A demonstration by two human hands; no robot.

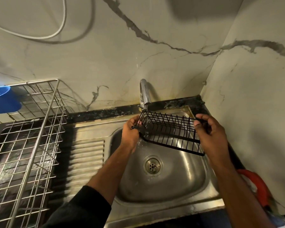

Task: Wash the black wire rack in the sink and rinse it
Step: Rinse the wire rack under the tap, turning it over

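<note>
The black wire rack (171, 132) hangs tilted over the steel sink (184, 183), just under the chrome tap (144, 93). My left hand (131, 131) grips its left end and my right hand (209, 130) grips its right end. Water runs from the tap through the rack's left part and splashes below it. The sink's drain (153, 165) lies under the rack.
A large steel dish rack (28, 145) fills the counter on the left, with a blue cup (3, 99) at its top. The ribbed drainboard (87, 155) adjoins the sink. A red-orange object (258, 185) lies at the sink's right. Marble walls close the corner.
</note>
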